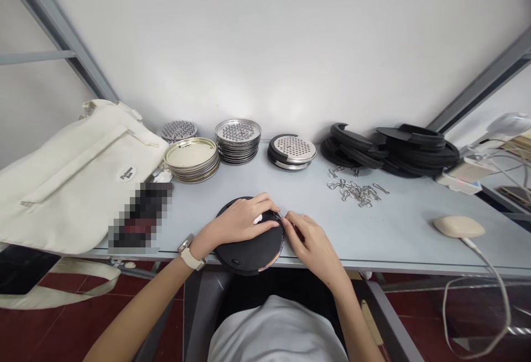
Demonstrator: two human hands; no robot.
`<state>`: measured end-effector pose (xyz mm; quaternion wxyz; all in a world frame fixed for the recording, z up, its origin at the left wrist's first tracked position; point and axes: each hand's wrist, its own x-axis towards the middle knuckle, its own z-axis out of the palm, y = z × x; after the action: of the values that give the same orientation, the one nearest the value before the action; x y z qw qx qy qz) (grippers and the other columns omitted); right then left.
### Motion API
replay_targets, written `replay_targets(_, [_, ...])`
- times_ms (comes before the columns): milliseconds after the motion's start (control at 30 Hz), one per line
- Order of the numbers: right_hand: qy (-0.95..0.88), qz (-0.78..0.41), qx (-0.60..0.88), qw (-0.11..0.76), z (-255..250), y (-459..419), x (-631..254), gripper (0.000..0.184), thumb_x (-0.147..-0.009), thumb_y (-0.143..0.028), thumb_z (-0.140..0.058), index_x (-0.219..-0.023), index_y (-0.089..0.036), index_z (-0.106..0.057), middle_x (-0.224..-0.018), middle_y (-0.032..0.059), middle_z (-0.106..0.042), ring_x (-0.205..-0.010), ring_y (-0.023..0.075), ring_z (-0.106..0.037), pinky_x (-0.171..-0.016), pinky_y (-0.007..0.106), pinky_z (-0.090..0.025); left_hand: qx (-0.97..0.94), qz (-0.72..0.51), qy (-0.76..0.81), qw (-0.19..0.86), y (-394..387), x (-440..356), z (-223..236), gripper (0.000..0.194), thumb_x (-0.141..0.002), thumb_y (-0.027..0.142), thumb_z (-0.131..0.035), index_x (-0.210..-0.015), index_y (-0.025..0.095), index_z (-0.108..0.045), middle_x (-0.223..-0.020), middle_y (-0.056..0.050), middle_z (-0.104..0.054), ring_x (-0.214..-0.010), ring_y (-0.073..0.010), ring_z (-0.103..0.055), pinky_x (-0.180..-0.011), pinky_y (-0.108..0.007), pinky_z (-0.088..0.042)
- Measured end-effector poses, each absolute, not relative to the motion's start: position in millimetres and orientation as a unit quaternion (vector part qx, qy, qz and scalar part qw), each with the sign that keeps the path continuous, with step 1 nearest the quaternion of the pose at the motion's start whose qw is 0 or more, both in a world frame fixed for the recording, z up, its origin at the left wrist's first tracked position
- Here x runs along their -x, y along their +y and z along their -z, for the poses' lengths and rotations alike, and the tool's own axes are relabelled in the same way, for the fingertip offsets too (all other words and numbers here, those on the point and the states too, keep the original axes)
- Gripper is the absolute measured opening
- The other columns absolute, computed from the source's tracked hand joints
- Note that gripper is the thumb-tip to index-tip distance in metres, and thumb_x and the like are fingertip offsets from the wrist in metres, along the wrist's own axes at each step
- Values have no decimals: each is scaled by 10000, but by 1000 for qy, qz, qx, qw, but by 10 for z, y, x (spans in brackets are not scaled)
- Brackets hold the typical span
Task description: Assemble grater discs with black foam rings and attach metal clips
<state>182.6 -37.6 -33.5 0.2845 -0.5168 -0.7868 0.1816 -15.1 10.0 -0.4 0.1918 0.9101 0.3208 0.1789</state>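
A black round disc (244,246) with a metal rim along its right side lies at the table's front edge, slightly overhanging it. My left hand (244,219) rests across its top, thumb and fingers closing toward the right rim. A small white thing (258,219) shows under those fingers; I cannot make out what it is. At that rim a small metal clip (279,215) shows between the hands. My right hand (309,240) pinches there with thumb and forefinger, its other fingers curled. Further right lies a loose pile of small metal clips (354,191).
Along the wall stand gold-coloured lids (191,154), stacked grater discs (238,132), a grater disc with a black edge (293,149) and black plastic covers (352,146), (415,149). A cream bag (83,185) lies left; a corded cream device (458,226) sits right.
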Motion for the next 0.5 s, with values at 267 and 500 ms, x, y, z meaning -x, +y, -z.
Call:
replay_targets(267, [-788,-158,518,293,344,-391,-1823,253,-951,-256,-391,-701,-216,-377,-635,-21,-456,-613,140,-423,-591,253,-352,-909,-181,316,202,95,150,0,230,-924,325,-492,-1124,223,-542,-1087,-34,-567,-851,-149,-599,-787,-272,-455])
replay_targets(500, [-788,-155,516,296,369,-396,-1824,253,-938,-241,-413,-696,-216,-343,-629,-34,-424,-609,133,-395,-600,244,-341,-908,-185,312,210,104,149,8,213,-915,324,-510,-1094,214,-545,-1067,-30,-572,-883,-154,-598,-821,-273,-450])
